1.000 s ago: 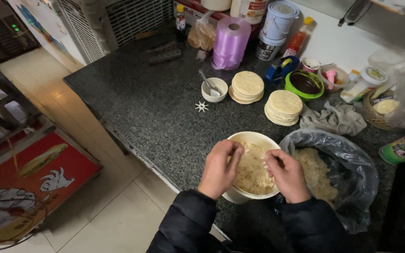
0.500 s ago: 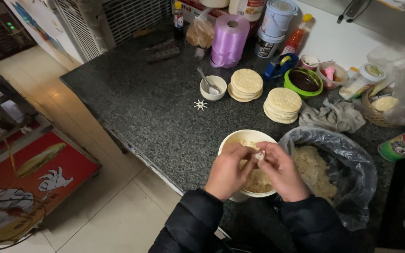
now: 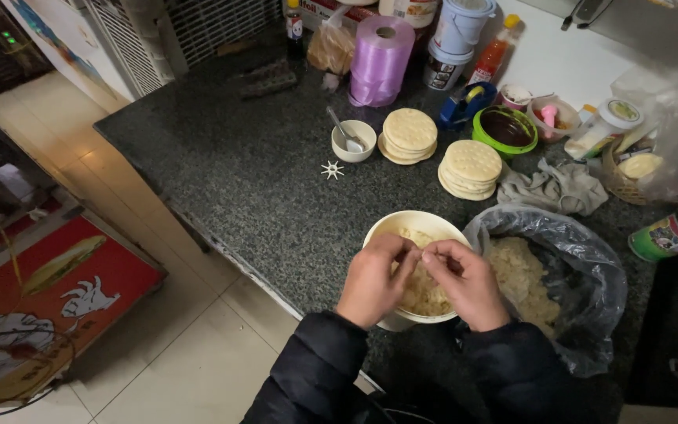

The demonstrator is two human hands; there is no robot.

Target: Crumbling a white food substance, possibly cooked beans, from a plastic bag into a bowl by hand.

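Note:
A cream bowl (image 3: pixel 402 224) of pale crumbly filling stands near the front edge of the dark granite counter (image 3: pixel 229 180). My left hand (image 3: pixel 372 280) and my right hand (image 3: pixel 464 281) are together over the bowl, fingertips touching, pinching a small lump of the filling between them. Right of the bowl, a clear plastic bag (image 3: pixel 582 267) lies open with more of the same filling inside. Two stacks of round flat wrappers (image 3: pixel 410 135) (image 3: pixel 471 168) sit farther back.
A small white cup with a spoon (image 3: pixel 353 140), a white star-shaped piece (image 3: pixel 332 169), a purple roll of bags (image 3: pixel 380 61), a green bowl of dark sauce (image 3: pixel 505 129), a grey cloth (image 3: pixel 555 187), bottles and tubs crowd the back. Tiled floor lies left.
Both hands have drawn together from the bowl's two sides to its middle and now pinch filling between the fingertips. The bowl has stayed in place.

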